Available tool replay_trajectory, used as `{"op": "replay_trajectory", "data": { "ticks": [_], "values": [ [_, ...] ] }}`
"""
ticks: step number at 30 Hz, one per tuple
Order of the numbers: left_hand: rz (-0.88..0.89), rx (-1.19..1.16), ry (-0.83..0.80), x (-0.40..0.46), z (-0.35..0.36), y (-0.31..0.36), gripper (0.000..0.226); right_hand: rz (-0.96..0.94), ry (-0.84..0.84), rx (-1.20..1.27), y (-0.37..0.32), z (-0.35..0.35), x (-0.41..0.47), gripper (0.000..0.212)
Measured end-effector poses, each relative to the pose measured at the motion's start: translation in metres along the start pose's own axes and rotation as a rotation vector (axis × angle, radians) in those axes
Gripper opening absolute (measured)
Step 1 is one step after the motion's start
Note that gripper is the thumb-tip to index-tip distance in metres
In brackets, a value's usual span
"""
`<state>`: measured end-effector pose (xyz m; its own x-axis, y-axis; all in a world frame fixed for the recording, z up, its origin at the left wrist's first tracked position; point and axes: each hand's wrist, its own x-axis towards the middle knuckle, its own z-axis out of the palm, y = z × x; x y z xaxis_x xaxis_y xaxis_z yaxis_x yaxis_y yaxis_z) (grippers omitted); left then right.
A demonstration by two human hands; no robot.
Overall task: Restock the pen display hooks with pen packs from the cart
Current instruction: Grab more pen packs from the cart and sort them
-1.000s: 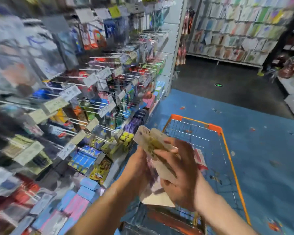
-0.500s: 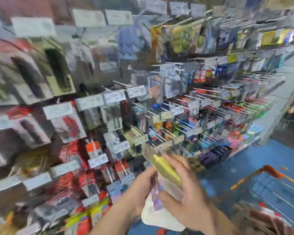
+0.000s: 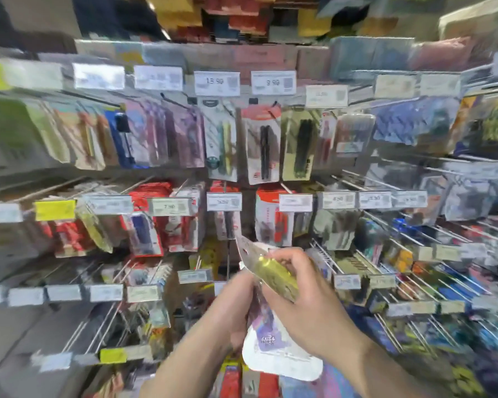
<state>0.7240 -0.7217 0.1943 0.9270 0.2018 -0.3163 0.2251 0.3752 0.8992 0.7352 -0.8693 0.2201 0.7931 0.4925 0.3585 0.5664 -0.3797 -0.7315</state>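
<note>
I hold a small bundle of pen packs in front of the pen display. My right hand (image 3: 305, 305) pinches the top pack, a yellow pen pack (image 3: 273, 271) with a white card, thumb and fingers curled round it. My left hand (image 3: 236, 308) grips the packs behind it, among them a purple-and-white pack (image 3: 273, 346) that hangs down below both hands. The display hooks (image 3: 408, 285) stick out toward me in rows, many hung with pen packs. The cart is out of view.
Price tags (image 3: 216, 83) run along each row of hooks. Black pen packs (image 3: 263, 147) hang at centre, red packs (image 3: 147, 222) lower left. Bare wire hooks (image 3: 98, 328) project at lower left and right. The frame is blurred by motion.
My view has swung left from the orange cart and blue floor to face the pen display straight on. Both hands keep hold of the packs and have risen toward the hooks.
</note>
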Motion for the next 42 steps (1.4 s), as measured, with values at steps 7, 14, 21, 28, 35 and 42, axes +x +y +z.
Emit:
{"op": "replay_trajectory", "data": {
  "ticks": [7, 14, 21, 28, 35, 42],
  "values": [
    [0.2, 0.067, 0.009, -0.046, -0.083, 0.087, 0.02, -0.107, -0.03, 0.008, -0.08, 0.065, 0.061, 0.046],
    [0.28, 0.054, 0.063, -0.044, -0.163, 0.123, 0.018, -0.123, -0.046, 0.01, -0.107, 0.102, 0.118, 0.086],
    [0.364, 0.099, 0.164, -0.036, -0.21, 0.148, 0.017, 0.043, -0.171, 0.31, -0.11, 0.142, 0.164, 0.106],
    [0.422, -0.035, 0.332, -0.057, -0.248, 0.173, 0.018, 0.15, -0.176, 0.764, -0.139, 0.169, 0.219, 0.026],
    [0.538, -0.034, 0.495, -0.082, -0.311, 0.202, 0.029, -0.003, -0.314, 0.771, -0.19, 0.199, 0.265, 0.049],
    [0.634, -0.037, 0.453, -0.096, -0.382, 0.234, 0.028, 0.053, -0.219, 0.845, -0.24, 0.264, 0.315, 0.019]
  ]
}}
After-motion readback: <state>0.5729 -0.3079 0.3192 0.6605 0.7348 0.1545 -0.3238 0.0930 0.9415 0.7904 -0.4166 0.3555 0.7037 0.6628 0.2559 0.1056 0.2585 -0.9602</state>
